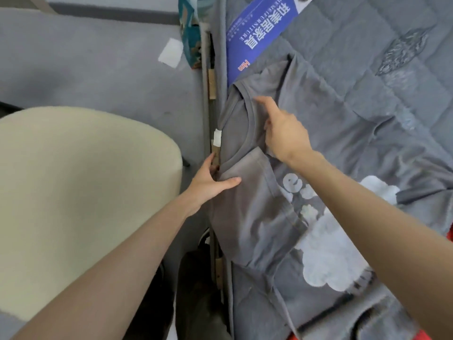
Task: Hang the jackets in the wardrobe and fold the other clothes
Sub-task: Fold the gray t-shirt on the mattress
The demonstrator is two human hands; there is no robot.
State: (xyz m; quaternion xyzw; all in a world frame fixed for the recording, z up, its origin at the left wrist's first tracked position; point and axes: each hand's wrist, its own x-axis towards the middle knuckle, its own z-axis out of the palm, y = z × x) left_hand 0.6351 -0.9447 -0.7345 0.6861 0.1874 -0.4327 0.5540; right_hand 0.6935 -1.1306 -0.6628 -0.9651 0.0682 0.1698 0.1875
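Read large white Chinese characters on a glossy blue printed sheet [259, 33] at the far end of the bed, beside a row of small Latin capitals too fine to make out, with orange letters "Hm" at its near end. Made out a white lower-case "e" and part of another round letter on the chest of a grey T-shirt with white cloud-shaped print [247, 217]. Could not read the small white tag [217, 138] at its neckline.

Found the grey T-shirt spread on a grey quilted bed cover [367, 82], collar end right at the bed's left edge, along the narrow gap beside the frame. Noted bare quilt beyond the shirt toward the upper right, and grey floor [98, 69] left of the gap, partly taken up by a cream rounded cushion [73, 168], a white paper scrap [170, 52] and a teal patterned box [188, 33].

Pinched the shirt's near shoulder at the bed edge with the left hand [210, 182]: thumb flat on top of the cloth, fingers tucked under the edge. Laid the right hand [284, 133] on the cloth just inside the neckline, forefinger stretched toward the far shoulder, other fingers hidden behind the back of the hand; could not tell whether these gripped the collar. Had both hands close together at the collar end, the printed chest beneath the right forearm.
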